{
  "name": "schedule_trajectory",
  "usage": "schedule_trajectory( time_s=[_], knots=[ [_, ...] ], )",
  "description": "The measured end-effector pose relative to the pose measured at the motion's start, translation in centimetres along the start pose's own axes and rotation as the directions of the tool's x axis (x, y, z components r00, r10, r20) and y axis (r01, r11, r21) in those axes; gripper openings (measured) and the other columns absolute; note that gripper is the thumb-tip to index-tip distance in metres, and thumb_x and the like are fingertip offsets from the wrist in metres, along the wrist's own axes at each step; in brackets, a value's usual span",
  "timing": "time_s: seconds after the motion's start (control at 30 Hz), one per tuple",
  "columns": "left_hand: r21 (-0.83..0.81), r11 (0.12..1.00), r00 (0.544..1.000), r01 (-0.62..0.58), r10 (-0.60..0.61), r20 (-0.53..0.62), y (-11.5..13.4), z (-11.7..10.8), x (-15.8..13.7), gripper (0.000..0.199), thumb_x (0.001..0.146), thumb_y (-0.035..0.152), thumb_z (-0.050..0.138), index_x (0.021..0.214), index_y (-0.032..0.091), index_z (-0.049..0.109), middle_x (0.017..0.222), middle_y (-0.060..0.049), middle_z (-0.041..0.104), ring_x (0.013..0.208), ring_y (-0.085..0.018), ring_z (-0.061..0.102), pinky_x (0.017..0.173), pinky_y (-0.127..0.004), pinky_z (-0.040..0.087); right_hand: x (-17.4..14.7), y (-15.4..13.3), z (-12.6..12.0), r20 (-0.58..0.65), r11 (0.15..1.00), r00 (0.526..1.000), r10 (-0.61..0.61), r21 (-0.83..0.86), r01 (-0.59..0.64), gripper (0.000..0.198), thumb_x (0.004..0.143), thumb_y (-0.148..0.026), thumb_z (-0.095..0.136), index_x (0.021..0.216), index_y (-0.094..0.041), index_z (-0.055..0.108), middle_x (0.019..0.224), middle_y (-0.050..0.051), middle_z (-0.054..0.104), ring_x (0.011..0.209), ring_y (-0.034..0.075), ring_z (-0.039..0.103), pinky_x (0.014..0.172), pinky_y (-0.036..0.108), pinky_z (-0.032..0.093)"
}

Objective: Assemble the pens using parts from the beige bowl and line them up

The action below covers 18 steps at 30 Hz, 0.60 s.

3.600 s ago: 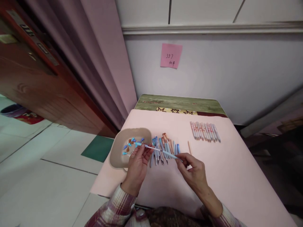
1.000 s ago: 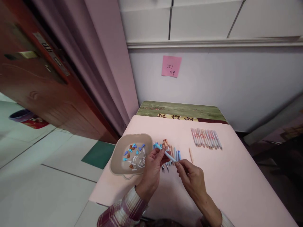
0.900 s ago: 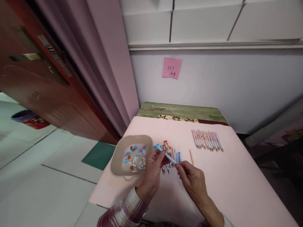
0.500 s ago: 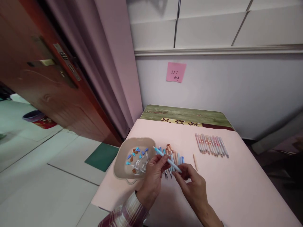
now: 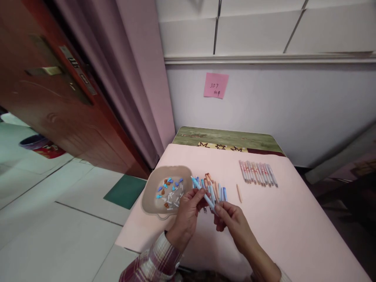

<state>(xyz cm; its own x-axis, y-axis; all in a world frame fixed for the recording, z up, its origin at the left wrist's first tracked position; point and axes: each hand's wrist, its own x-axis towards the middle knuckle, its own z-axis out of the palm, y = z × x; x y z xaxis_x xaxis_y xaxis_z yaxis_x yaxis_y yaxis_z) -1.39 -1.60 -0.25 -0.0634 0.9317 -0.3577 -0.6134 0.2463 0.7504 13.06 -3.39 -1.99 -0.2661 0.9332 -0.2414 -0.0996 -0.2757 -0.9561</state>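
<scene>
A light blue pen barrel [image 5: 207,199] slants between my hands over the table. My left hand [image 5: 188,209] is closed around its middle. The thumb and fingers of my right hand [image 5: 232,219] pinch its lower right end. Just beyond my fingers lies a cluster of blue, brown and beige pen parts [image 5: 216,187], partly hidden by my hands. Left of my left hand, a beige tray [image 5: 149,192] holds small blue and brown pieces and several short white sticks.
A row of clear-barrelled pens [image 5: 258,173] lies at the right on the pink-covered table [image 5: 282,235]. A single beige barrel [image 5: 239,193] lies between that row and the cluster. A pink note [image 5: 216,85] is stuck on the wall behind.
My right hand has closed in on the pen barrel's lower end, its fingers now wrapped tighter around it. My left hand keeps its hold. The view has shifted slightly.
</scene>
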Motion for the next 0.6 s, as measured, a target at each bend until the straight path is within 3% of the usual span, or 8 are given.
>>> schedule_trajectory(
  time_s=[0.17,0.43,0.6],
  knots=[
    [-0.035,0.999,1.000,-0.022,0.022,-0.020,-0.2,-0.1,0.0,0.026,0.064,0.032,0.082,0.069,0.013,0.065,0.068,-0.001,0.065,0.065,-0.012,0.059,0.066,-0.025,0.049,0.0,0.4,0.0,-0.082,0.994,0.991,-0.103,-0.050,0.099,0.041,0.082,-0.056,0.062,0.086,-0.016,0.064,0.068,0.001,0.060,0.058,0.013,0.056,0.055,0.023,0.045],
    [0.016,1.000,0.998,-0.023,0.024,-0.055,-0.5,0.4,-0.3,0.028,0.058,0.028,0.085,0.070,0.013,0.064,0.071,-0.003,0.067,0.064,-0.013,0.061,0.064,-0.025,0.049,-0.3,1.2,0.4,-0.145,0.937,0.962,-0.231,-0.299,0.180,0.030,0.081,-0.045,0.068,0.074,-0.017,0.061,0.060,-0.001,0.057,0.052,0.011,0.047,0.049,0.022,0.039],
    [0.078,0.997,0.999,-0.026,0.028,-0.023,-0.3,0.0,-0.2,0.025,0.063,0.030,0.082,0.071,0.012,0.066,0.071,-0.005,0.069,0.064,-0.013,0.061,0.064,-0.025,0.049,-0.3,0.9,0.3,-0.125,0.970,0.981,-0.147,-0.214,0.118,0.033,0.077,-0.048,0.070,0.074,-0.016,0.063,0.061,0.001,0.060,0.053,0.012,0.053,0.051,0.023,0.044]
  ],
)
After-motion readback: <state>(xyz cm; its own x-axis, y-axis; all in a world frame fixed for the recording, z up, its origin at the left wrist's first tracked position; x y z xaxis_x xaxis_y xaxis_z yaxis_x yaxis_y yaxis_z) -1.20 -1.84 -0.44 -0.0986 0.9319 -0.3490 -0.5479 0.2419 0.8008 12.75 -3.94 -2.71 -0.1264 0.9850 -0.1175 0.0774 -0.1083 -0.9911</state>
